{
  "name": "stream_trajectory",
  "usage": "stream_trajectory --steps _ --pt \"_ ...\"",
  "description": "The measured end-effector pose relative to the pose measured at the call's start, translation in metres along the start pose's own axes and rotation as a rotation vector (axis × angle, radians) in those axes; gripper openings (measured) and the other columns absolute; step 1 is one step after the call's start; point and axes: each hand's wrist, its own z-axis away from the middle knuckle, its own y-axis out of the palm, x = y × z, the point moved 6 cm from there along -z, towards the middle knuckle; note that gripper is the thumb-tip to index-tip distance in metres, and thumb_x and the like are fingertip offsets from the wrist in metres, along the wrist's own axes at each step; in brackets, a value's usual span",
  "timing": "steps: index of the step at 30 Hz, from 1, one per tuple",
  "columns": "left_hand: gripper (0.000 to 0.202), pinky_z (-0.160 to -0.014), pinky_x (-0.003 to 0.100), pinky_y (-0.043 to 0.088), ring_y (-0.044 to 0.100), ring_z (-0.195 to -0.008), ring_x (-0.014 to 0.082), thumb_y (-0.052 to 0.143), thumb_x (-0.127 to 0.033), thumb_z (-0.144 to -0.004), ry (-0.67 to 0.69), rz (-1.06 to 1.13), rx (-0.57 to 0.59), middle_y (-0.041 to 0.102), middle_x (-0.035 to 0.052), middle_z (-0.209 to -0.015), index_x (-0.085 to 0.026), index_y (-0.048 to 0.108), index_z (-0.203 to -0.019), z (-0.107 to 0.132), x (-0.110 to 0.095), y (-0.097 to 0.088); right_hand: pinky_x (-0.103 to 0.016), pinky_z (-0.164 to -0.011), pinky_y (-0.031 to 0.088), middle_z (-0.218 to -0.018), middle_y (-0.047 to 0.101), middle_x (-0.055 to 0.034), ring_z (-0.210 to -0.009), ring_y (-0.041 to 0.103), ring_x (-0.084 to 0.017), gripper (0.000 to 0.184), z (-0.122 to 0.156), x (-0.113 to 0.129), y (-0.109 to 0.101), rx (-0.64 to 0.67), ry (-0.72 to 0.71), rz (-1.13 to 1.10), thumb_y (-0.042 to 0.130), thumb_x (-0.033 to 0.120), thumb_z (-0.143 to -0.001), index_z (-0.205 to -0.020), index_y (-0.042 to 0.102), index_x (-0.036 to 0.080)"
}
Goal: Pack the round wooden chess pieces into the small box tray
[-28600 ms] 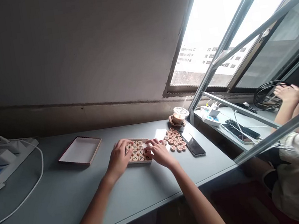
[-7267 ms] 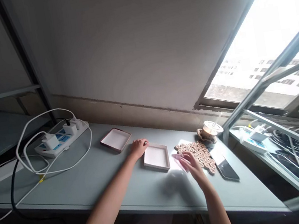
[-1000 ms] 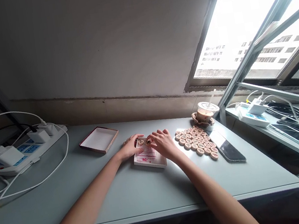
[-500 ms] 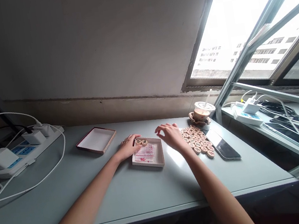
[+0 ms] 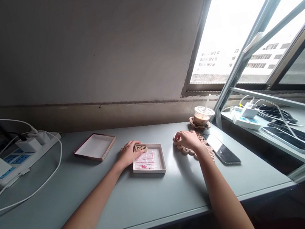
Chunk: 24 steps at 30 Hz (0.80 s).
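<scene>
A shallow square cardboard box (image 5: 162, 159) stands open side up on the desk in the head view. Two round wooden Chinese chess pieces (image 5: 141, 148) lie side by side in its far left corner, above a red-and-white plastic sheet (image 5: 148, 160). My left hand (image 5: 129, 154) is closed around the box's left wall, thumb over the rim by the pieces. Over the group of chess pieces (image 5: 185, 150) to the right, my right hand (image 5: 189, 139) bends down, fingertips pinched at a piece on the group's left edge. The hand hides part of the group.
The box lid (image 5: 95, 146) lies inside up at the left. Right of the pieces are a phone (image 5: 227, 153) and a lidded drink cup (image 5: 202, 114) with a straw. A power strip (image 5: 18, 159) with white cables lies far left. A metal frame (image 5: 230, 80) rises at right.
My right hand has moved right and down, from beside the box to the group of chess pieces. My left hand stays at the box. The view has shifted slightly.
</scene>
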Motion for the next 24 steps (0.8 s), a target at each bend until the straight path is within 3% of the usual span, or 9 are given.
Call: stream_trajectory --steps 4,8,12,15,18,20,24 --pt "0.041 -0.089 0.037 0.046 0.057 -0.105 0.0265 0.059 -0.043 -0.075 -0.001 -0.011 -0.002 0.059 0.0083 -0.119 -0.023 0.058 -0.111 0.000 0.001 0.001 -0.029 -0.072 0.031 -0.082 0.069 -0.0023 -0.080 0.060 -0.019 0.013 0.004 0.013 -0.012 -0.026 -0.075 -0.080 0.062 0.033 -0.078 -0.077 0.069 0.023" --pt "0.037 -0.090 0.035 0.046 0.057 -0.106 0.0254 0.059 -0.038 -0.076 0.006 -0.010 -0.006 0.058 0.0066 -0.121 -0.024 0.057 -0.111 -0.001 0.001 0.001 -0.030 -0.077 0.035 -0.090 0.067 -0.0021 -0.087 0.058 -0.019 0.022 0.010 0.054 -0.021 -0.101 -0.303 -0.262 0.059 0.045 -0.083 -0.088 0.068 0.025" --pt "0.039 -0.093 0.036 0.044 0.057 -0.107 0.0261 0.062 -0.043 -0.075 0.021 -0.011 -0.024 0.059 0.0066 -0.119 -0.023 0.059 -0.109 -0.004 0.005 0.003 -0.030 -0.081 0.034 -0.096 0.066 -0.0026 -0.093 0.056 -0.018 0.019 0.015 0.099 -0.006 -0.136 -0.495 -0.201 0.065 0.041 -0.082 -0.090 0.065 0.024" --pt "0.037 -0.094 0.035 0.043 0.056 -0.109 0.0257 0.060 -0.041 -0.076 0.044 -0.022 -0.026 0.060 0.0058 -0.119 -0.024 0.058 -0.109 -0.007 0.007 0.005 -0.030 -0.079 0.032 -0.088 0.067 -0.0017 -0.086 0.057 -0.018 0.019 0.015 0.114 0.008 -0.131 -0.513 -0.168 0.064 0.035 -0.084 -0.098 0.062 0.022" --pt "0.034 -0.095 0.035 0.043 0.056 -0.110 0.0243 0.058 -0.036 -0.077 0.044 -0.042 -0.022 0.060 0.0044 -0.119 -0.026 0.058 -0.109 -0.006 0.006 0.005 -0.031 -0.078 0.032 -0.083 0.068 -0.0003 -0.083 0.058 -0.018 0.027 0.014 0.111 0.010 -0.120 -0.489 -0.223 0.062 0.034 -0.086 -0.107 0.055 0.021" --pt "0.034 -0.096 0.035 0.043 0.056 -0.110 0.0237 0.057 -0.034 -0.077 0.029 -0.049 -0.021 0.059 0.0040 -0.120 -0.026 0.057 -0.110 -0.004 0.004 0.003 -0.030 -0.078 0.032 -0.084 0.069 0.0005 -0.083 0.058 -0.017 0.022 0.012 0.101 0.004 -0.117 -0.473 -0.245 0.059 0.033 -0.087 -0.104 0.054 0.021" --pt "0.040 -0.095 0.035 0.043 0.055 -0.111 0.0245 0.058 -0.032 -0.075 0.001 -0.029 -0.011 0.058 0.0049 -0.123 -0.026 0.055 -0.114 -0.002 0.003 0.001 -0.033 -0.083 0.030 -0.099 0.068 -0.0041 -0.097 0.055 -0.020 0.014 0.003 0.057 -0.008 -0.224 -0.284 -0.118 0.053 0.025 -0.089 -0.102 0.058 0.021"
